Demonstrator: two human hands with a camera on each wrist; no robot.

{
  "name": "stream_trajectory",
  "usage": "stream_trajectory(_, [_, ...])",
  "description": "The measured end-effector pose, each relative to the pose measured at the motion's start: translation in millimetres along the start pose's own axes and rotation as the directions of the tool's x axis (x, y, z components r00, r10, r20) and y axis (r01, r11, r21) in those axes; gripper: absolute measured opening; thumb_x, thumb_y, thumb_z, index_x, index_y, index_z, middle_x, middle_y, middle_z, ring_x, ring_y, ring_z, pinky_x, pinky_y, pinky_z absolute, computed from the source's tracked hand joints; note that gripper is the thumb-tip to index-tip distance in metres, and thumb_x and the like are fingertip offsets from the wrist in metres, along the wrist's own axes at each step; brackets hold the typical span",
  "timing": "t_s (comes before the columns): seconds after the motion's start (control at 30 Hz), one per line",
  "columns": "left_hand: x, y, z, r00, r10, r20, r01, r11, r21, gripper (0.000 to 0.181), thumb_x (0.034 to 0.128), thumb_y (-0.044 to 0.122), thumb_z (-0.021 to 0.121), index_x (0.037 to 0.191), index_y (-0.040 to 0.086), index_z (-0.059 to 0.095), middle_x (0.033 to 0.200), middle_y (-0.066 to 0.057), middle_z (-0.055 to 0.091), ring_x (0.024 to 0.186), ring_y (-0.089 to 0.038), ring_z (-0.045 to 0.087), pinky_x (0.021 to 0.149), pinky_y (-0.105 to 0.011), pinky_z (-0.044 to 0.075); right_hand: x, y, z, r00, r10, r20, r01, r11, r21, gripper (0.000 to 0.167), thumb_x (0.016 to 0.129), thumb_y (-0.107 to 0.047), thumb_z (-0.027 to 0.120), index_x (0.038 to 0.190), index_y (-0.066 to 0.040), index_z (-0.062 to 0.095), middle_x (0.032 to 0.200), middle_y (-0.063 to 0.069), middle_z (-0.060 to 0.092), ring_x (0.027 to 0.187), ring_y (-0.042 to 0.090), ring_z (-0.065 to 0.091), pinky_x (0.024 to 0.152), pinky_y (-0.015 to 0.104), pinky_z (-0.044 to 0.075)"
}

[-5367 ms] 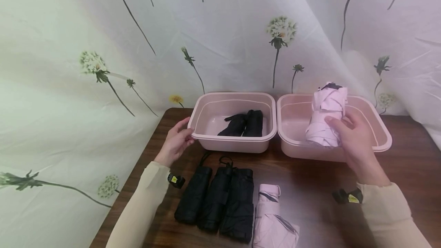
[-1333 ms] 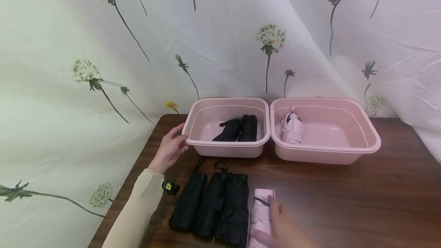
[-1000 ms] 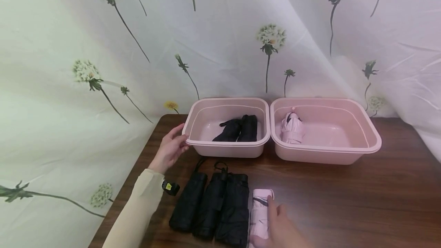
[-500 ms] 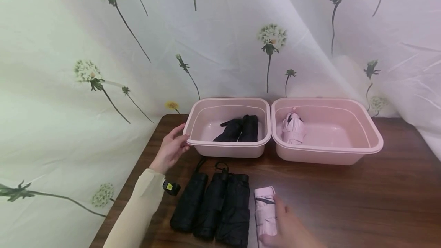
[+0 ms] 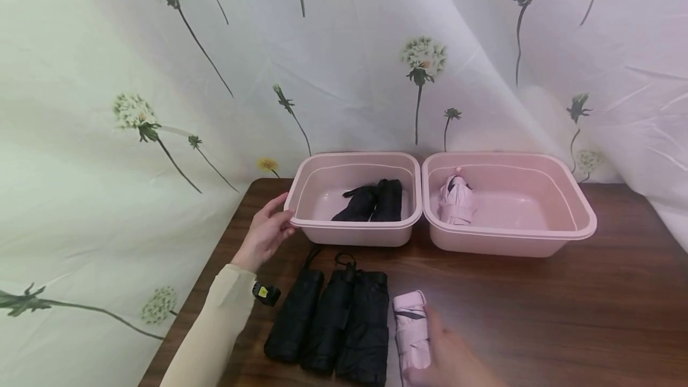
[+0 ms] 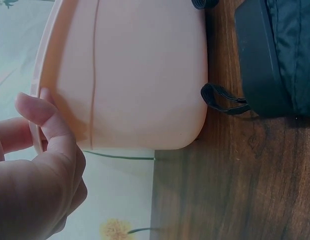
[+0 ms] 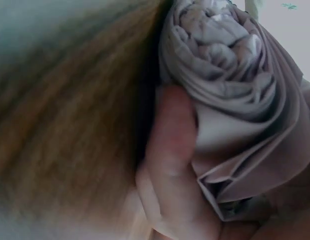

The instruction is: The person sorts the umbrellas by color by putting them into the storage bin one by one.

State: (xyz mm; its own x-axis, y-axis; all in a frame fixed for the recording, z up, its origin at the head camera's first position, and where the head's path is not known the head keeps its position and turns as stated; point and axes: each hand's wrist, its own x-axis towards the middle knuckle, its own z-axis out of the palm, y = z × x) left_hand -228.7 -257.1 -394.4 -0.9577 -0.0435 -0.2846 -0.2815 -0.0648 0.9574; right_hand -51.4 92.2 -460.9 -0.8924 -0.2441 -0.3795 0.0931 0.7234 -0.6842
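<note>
My left hand [image 5: 266,232] pinches the rim of the left pink plastic bin [image 5: 355,235] at its near left corner; the left wrist view has the thumb and fingers on either side of that rim. Inside lie two black folded umbrellas [image 5: 388,200]. At the table's front, my right hand [image 5: 448,354] grips a pink folded umbrella [image 5: 412,327], thumb on its left and fingers on its right. The right wrist view has the rolled end of its fabric [image 7: 219,65] close up. Another pink folded umbrella [image 5: 457,200] leans in the right pink bin [image 5: 510,243].
Three black folded umbrellas [image 5: 335,321] lie side by side on the dark wooden table [image 5: 559,309], left of the pink one. Both bins stand against a white curtain [image 5: 355,64] printed with dandelions. A small black wrist camera [image 5: 266,293] sits at my left cuff.
The pink umbrella my right hand held over the right bin now lies inside it. My right hand has moved down to the other pink umbrella, whose top has tilted slightly. My left hand stays put.
</note>
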Motion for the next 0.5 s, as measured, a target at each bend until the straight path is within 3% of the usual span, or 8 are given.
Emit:
stream_trajectory(0.13, [1.1,-1.5,-0.7,1.000,-0.002,0.004,0.002,1.000,0.008,0.058,0.0974,0.008,0.053,0.151,0.019,0.031,0.105,-0.009,0.055,0.068,-0.010,0.058,0.062,-0.019,0.052,0.4,0.9,0.5,1.000,0.011,0.028,-0.012,1.000,0.013,0.112,0.062,-0.047,0.082,0.145,-0.001,0.022,0.084,0.008,0.060,0.071,0.020,0.056,0.063,0.038,0.050])
stream_trajectory(0.3, [1.6,-1.5,-2.3,1.000,-0.002,0.016,0.002,1.000,0.008,0.058,0.0980,0.008,0.052,0.151,0.019,0.030,0.123,-0.017,0.047,0.071,-0.009,0.056,0.061,-0.018,0.052,1.2,1.8,1.0,1.000,-0.007,0.014,0.007,1.000,0.004,0.112,0.062,-0.047,0.082,0.145,-0.001,0.024,0.088,0.008,0.062,0.074,0.020,0.057,0.067,0.039,0.051])
stream_trajectory(0.5, [1.9,-1.6,-1.6,1.000,0.004,0.019,-0.004,1.000,0.000,0.059,0.0976,0.007,0.052,0.151,0.018,0.030,0.117,-0.014,0.049,0.070,-0.009,0.057,0.060,-0.018,0.051,2.5,1.7,1.8,0.999,0.022,0.035,-0.023,1.000,0.017,0.111,0.061,-0.048,0.082,0.146,-0.004,0.025,0.092,0.009,0.063,0.076,0.021,0.057,0.067,0.040,0.051])
